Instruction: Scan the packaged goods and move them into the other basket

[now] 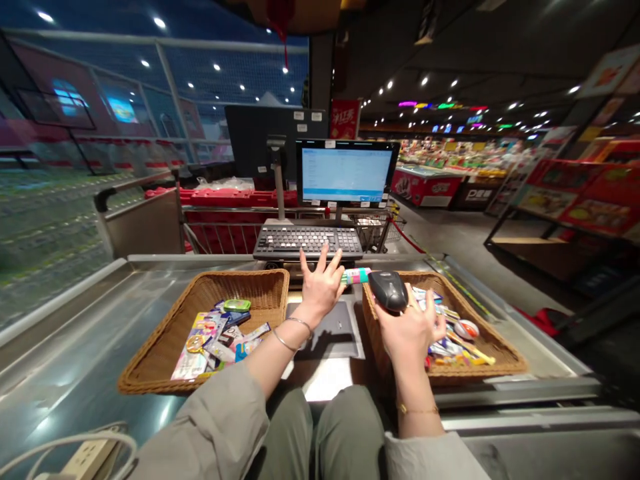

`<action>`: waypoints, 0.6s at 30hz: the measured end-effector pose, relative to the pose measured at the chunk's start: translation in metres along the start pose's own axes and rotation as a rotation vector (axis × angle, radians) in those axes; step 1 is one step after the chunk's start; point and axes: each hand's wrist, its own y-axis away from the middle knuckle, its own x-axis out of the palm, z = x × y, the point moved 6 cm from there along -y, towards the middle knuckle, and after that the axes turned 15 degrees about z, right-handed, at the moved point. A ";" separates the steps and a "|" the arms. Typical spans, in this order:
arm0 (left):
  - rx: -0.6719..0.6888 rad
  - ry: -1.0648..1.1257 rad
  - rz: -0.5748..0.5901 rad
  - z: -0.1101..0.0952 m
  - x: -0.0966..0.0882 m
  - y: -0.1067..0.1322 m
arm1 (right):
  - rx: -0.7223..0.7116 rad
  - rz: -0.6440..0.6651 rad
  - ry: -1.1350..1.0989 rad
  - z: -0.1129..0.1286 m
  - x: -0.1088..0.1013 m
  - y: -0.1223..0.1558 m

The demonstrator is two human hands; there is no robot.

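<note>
My left hand (320, 288) is raised over the gap between two wicker baskets. Its upper fingers are spread, while thumb and a finger pinch a small pink, green and white pack (357, 275). My right hand (411, 327) grips a black barcode scanner (389, 290), whose head is right beside the pack. The left basket (150, 373) holds several colourful packets and a green tin. The right basket (503, 365), partly hidden by my right hand, also holds several small packets.
A keyboard (307, 241) and a lit monitor (345, 172) stand just beyond the baskets on the steel counter (75, 347). A dark pad (337, 333) lies between the baskets. Red shopping carts (225, 220) sit behind; a power strip (85, 460) lies near left. Shop shelves (575, 193) stand at right.
</note>
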 end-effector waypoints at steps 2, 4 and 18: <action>0.016 0.013 -0.001 -0.012 0.004 -0.006 | 0.046 -0.019 0.001 -0.012 -0.009 -0.005; 0.036 0.030 0.001 -0.024 0.009 -0.012 | 0.087 -0.020 0.002 -0.025 -0.015 -0.010; 0.209 0.107 0.069 -0.105 0.049 -0.038 | 0.417 -0.058 0.024 -0.126 -0.041 -0.026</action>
